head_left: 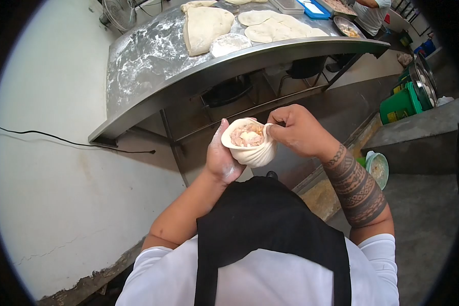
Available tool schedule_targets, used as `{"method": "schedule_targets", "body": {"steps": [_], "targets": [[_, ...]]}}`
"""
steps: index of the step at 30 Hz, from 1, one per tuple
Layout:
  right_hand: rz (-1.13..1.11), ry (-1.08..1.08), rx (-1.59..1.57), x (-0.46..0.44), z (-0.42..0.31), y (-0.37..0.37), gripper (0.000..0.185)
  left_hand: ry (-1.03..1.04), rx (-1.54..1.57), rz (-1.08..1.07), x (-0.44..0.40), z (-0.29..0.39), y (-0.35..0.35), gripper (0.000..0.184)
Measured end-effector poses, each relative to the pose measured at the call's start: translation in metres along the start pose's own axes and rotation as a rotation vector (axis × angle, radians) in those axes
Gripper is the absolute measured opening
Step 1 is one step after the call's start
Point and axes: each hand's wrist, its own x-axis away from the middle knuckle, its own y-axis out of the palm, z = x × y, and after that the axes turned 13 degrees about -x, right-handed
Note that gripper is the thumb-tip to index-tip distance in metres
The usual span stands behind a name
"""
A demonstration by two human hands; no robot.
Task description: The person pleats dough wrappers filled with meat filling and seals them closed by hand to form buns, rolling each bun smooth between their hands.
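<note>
A round piece of dough [257,154] with pleated sides is held up in front of the black apron. Its top is open and shows a pinkish, chunky filling [247,134]. My left hand [223,155], dusted with flour, cups the dough from the left and below. On the right, my right hand [297,130] pinches the dough's rim between thumb and fingers, the other fingers curled in.
A floured steel table [153,66] stands ahead, bearing a dough slab [207,26], flattened dough pieces [278,28] and a flour bowl [230,45]. Green bucket [397,106] and pale green basin [377,171] are at right. Another person [371,14] is behind the table.
</note>
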Motion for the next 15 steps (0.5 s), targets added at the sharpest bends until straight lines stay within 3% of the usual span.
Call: {"method": "schedule_targets", "body": {"steps": [2,11,15], "targets": [[-0.002,0.006,-0.024,0.0,0.002,0.002,0.023,0.012,0.016,0.111,0.003,-0.003,0.004,0.068],[-0.026,0.07,0.062,0.005,-0.019,0.002,0.024,-0.043,-0.053,-0.016,0.004,0.001,-0.013,0.072],[-0.041,0.046,0.042,0.002,-0.007,0.002,0.026,-0.037,-0.086,0.059,0.002,0.001,-0.003,0.073]]}}
